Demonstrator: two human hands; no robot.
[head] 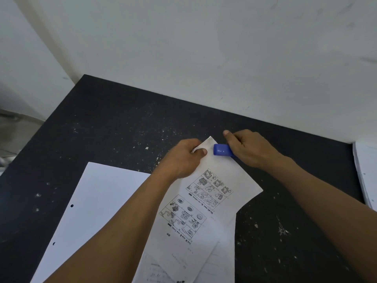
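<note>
1. The printed sheets (206, 199) lie on the dark table (102, 119), running from the near edge up toward the far middle; their far corner is lifted slightly.
2. The left hand (183, 158) pinches that far corner between thumb and curled fingers.
3. The right hand (251, 149) is wrapped round a small blue tool (222, 150); the tool's tip sits on the corner, just right of the left thumb; what kind of tool it is cannot be told.
4. A blank punched sheet (98, 201) lies to the left, partly under the left forearm; a paper stack (367, 172) sits at the far right edge; a white wall (204, 48) stands behind the table.
</note>
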